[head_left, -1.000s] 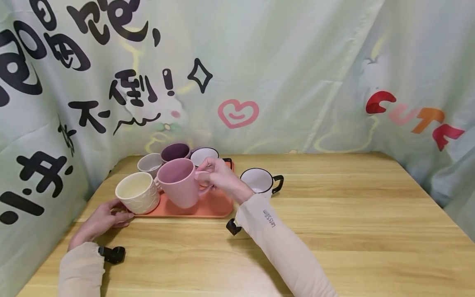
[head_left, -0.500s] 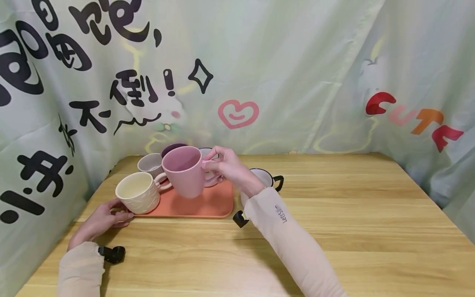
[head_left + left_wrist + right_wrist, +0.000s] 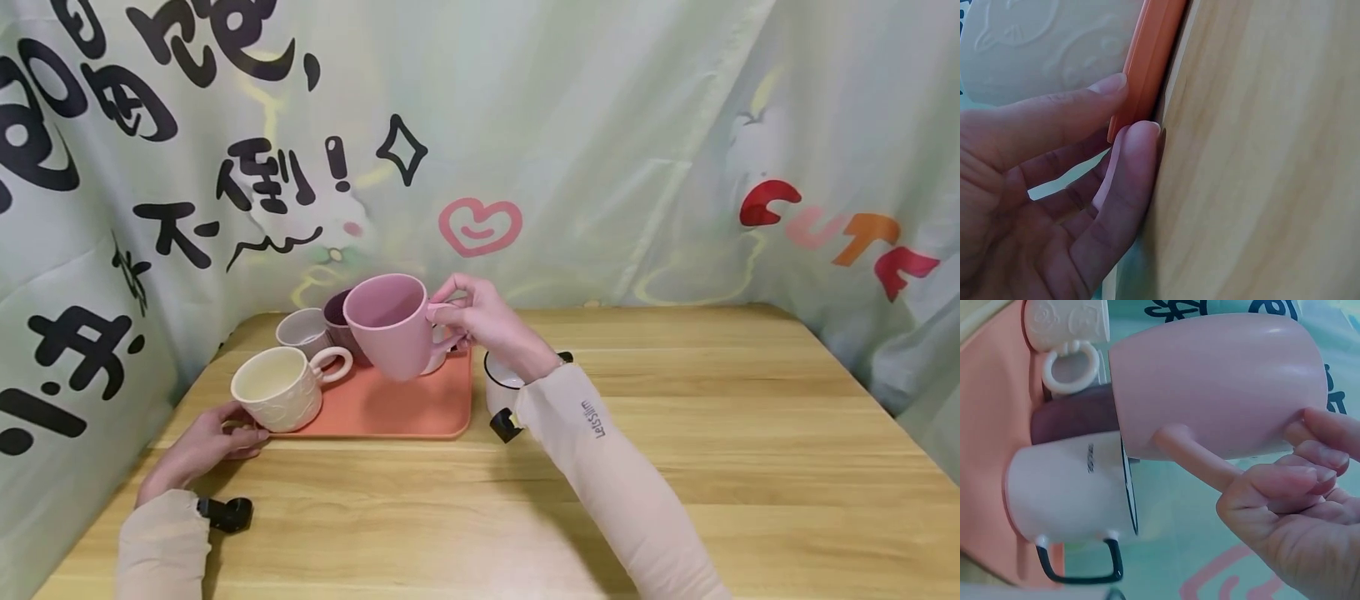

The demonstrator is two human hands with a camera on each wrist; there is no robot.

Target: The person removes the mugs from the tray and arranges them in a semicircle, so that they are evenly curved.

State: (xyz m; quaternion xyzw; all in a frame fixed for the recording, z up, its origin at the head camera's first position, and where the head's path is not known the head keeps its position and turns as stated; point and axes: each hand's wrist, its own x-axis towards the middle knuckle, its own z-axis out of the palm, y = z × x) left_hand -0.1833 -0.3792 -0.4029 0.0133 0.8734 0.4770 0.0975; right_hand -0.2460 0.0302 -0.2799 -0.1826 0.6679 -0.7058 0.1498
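Observation:
A pink mug [image 3: 386, 329] hangs in the air over the orange tray [image 3: 420, 412]. My right hand [image 3: 491, 325] grips it by the handle, as the right wrist view also shows. At the tray's near left corner, my left hand [image 3: 202, 442] pinches the rim [image 3: 1147, 69] between thumb and fingers. A cream embossed mug [image 3: 277, 396] stands on the tray close to that hand. Behind it are a pale cup [image 3: 303, 329] and a dark purple mug [image 3: 339, 329], partly covered by the pink one. The right wrist view shows a white mug [image 3: 1072, 490] with a black handle on the tray.
Right of the tray, a white mug [image 3: 498, 392] with a black rim stands on the wooden table [image 3: 712, 433], partly hidden by my right wrist. A printed curtain [image 3: 585, 167] hangs behind the table and along its sides.
My right hand has lifted the pink mug higher and moved it right and back, away from the cream mug, whose handle now shows fully. The left hand and tray stay put.

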